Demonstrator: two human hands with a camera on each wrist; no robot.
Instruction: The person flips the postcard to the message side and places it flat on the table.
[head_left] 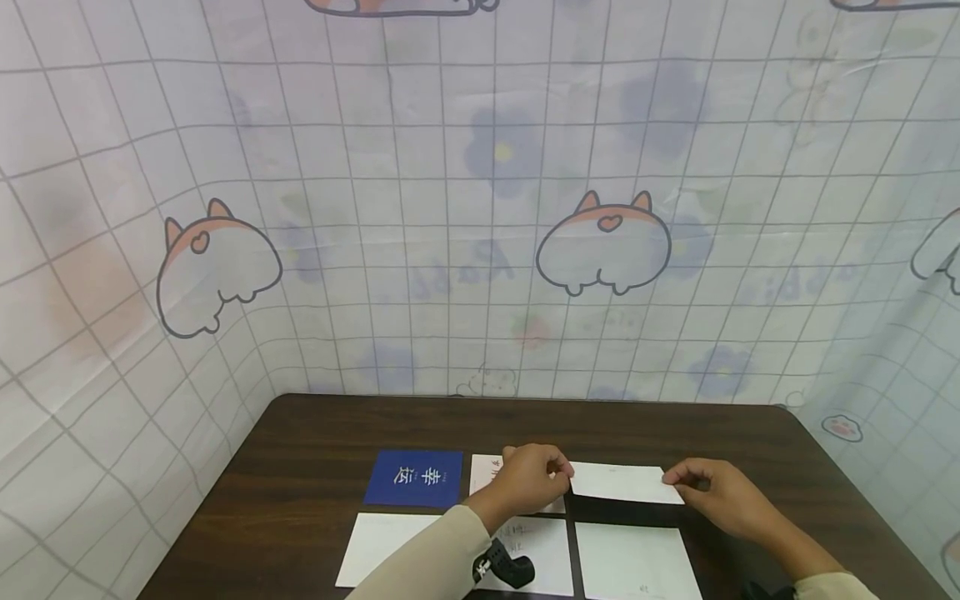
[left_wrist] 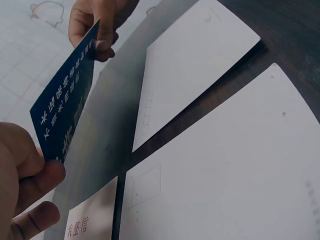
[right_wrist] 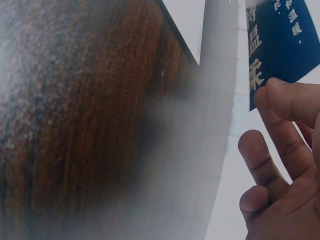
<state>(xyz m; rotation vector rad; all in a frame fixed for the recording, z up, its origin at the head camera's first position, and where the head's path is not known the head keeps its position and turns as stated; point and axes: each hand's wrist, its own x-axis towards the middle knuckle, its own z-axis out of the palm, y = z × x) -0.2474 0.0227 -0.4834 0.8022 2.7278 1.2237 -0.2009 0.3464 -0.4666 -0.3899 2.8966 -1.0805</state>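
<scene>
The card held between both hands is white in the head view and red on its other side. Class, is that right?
No: the other side of the card is dark blue, not red, as the left wrist view shows.

One side of the held card (head_left: 622, 483) is coloured white, and the other dark blue with pale writing. A second card (head_left: 414, 479) is covered in blue with white writing. The table (head_left: 270, 500) is streaked dark brown. The white cloth (head_left: 450, 250) is patterned with grey squares and blue flowers.

held card (right_wrist: 282, 50) cut off in right wrist view; red-lettered card (head_left: 482, 476) partly hidden behind left hand (head_left: 529, 477).
</scene>
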